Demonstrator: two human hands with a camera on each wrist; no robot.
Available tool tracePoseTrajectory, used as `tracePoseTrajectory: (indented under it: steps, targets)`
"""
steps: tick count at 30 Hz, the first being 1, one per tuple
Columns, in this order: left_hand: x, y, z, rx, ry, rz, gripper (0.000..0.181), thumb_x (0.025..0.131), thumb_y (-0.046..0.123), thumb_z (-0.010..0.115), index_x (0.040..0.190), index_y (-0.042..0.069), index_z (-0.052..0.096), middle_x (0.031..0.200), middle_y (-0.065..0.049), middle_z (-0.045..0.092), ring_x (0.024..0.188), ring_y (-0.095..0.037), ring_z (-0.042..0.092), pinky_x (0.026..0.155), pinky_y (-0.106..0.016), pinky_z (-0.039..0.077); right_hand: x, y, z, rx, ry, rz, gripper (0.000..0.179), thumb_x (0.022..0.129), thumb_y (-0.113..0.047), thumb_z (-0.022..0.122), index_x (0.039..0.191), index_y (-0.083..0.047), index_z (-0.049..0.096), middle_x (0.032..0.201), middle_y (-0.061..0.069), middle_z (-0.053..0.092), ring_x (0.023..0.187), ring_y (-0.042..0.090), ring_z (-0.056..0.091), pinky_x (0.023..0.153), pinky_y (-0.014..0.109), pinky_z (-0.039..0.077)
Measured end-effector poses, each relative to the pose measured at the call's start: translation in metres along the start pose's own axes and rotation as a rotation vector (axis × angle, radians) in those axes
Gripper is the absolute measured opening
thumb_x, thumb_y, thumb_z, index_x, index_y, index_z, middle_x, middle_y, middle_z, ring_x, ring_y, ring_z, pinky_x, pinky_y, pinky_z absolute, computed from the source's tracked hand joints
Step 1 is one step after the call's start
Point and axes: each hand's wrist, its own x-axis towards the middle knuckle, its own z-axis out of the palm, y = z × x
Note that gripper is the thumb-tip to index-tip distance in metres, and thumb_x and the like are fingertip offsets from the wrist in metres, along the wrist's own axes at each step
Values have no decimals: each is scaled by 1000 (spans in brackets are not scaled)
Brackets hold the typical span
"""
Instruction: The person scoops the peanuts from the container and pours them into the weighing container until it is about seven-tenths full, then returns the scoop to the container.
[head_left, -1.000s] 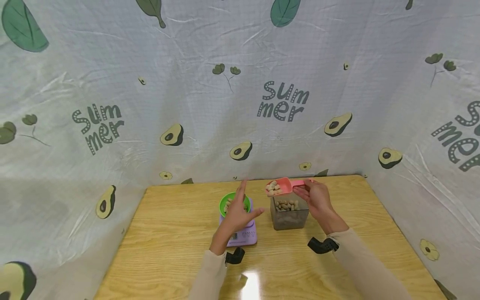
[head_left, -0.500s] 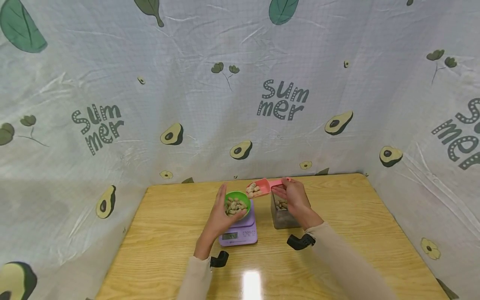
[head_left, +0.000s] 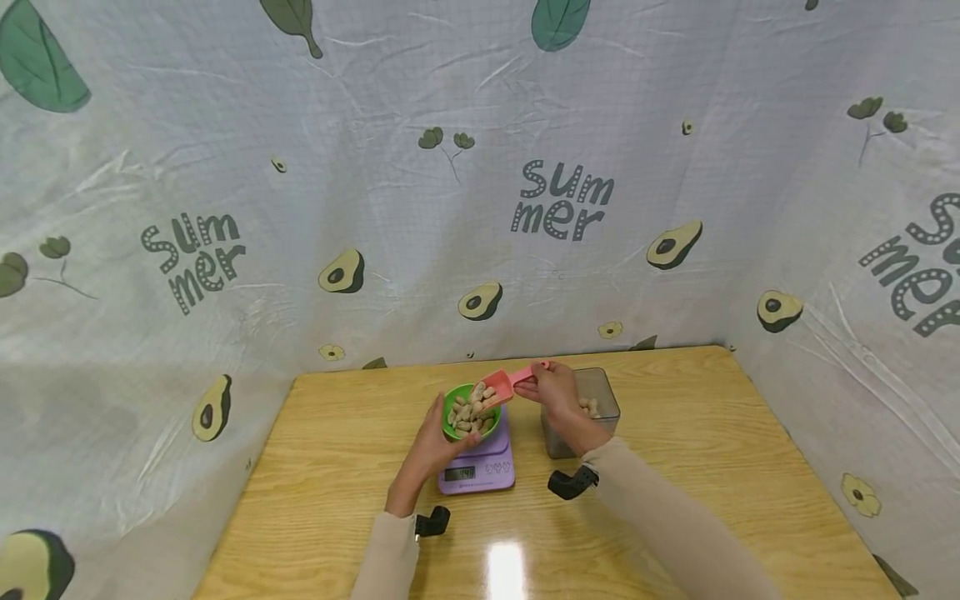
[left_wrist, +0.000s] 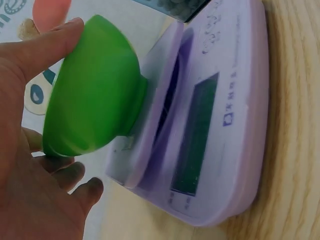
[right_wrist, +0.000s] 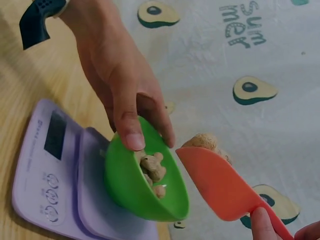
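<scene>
A green bowl (head_left: 450, 427) of peanuts in their shells stands on the pan of a purple kitchen scale (head_left: 501, 473). My left hand (head_left: 433, 442) holds the bowl by its sides, thumb at the rim and fingers on the opposite side, as the left wrist view shows. With my right hand (head_left: 557, 390) I grip the handle of a pink scoop (head_left: 501, 387). The scoop (right_wrist: 220, 182) carries several peanuts (right_wrist: 204, 142) and tilts down towards the bowl, its lip at the rim. Part of the bowl's near side is hidden by my left hand.
A grey see-through square container (head_left: 600, 383) with peanuts (head_left: 590, 407) stands right of the scale, partly behind my right wrist. The wooden table (head_left: 337, 467) meets a printed cloth (head_left: 405, 250) at its back and sides.
My right hand has brought the loaded scoop leftwards from above the container to the bowl and tipped it. My left hand has moved left and down and taken hold of the bowl's side.
</scene>
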Motion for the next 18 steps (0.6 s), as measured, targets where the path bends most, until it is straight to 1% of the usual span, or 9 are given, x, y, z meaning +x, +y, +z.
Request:
tracePoseTrajectory:
  steps: [3,4,6,8,10,13,16,18]
  targets:
    - [0,-3,1,-16,-9,-11,112,80,40,80,157,0,10,161,-27,19,146,-46,25,116,-60,27,4,4,6,-59,23,-21,31,104,-10,44,121,13,54,77,10,67,65,11,70,69,28,60]
    - [0,-3,1,-25,-8,-12,112,80,40,80,157,1,10,161,-26,19,146,-46,25,116,-60,26,4,5,8,-86,27,-35,31,103,-10,44,121,13,55,79,13,68,65,12,70,68,28,60]
    - [0,-4,2,-32,-8,-18,113,79,41,80,158,2,9,161,-26,19,146,-46,25,116,-60,26,6,8,12,-150,23,-85,31,103,-10,44,119,13,56,83,21,70,67,15,72,68,30,60]
    - [0,-4,3,-40,-4,-20,113,79,41,80,158,2,9,161,-26,19,146,-46,25,115,-60,26,5,11,16,-248,-3,-168,28,103,-12,45,115,10,58,89,24,71,70,18,73,68,30,60]
    - [1,-4,3,-36,-5,-21,114,79,43,80,158,2,9,160,-27,20,146,-46,26,115,-60,27,2,14,19,-382,-44,-310,24,103,-12,47,108,8,60,90,24,72,73,20,74,67,30,60]
    - [1,-5,4,-32,-3,-17,115,79,43,81,158,1,9,160,-28,22,144,-47,28,114,-61,29,-3,18,22,-606,-88,-585,18,103,-14,50,102,0,62,82,14,71,69,15,70,60,24,56]
    - [2,-6,4,-30,3,-15,115,78,43,81,158,2,9,159,-27,23,144,-46,30,114,-60,30,-8,20,23,-786,-114,-879,14,101,-15,54,101,-4,63,69,5,65,56,8,59,50,19,44]
    - [3,-6,4,-32,9,-4,114,79,42,81,158,1,9,158,-28,24,142,-47,32,113,-61,31,-11,19,22,-876,-129,-1048,12,99,-15,58,102,-4,63,66,2,63,52,6,52,48,18,38]
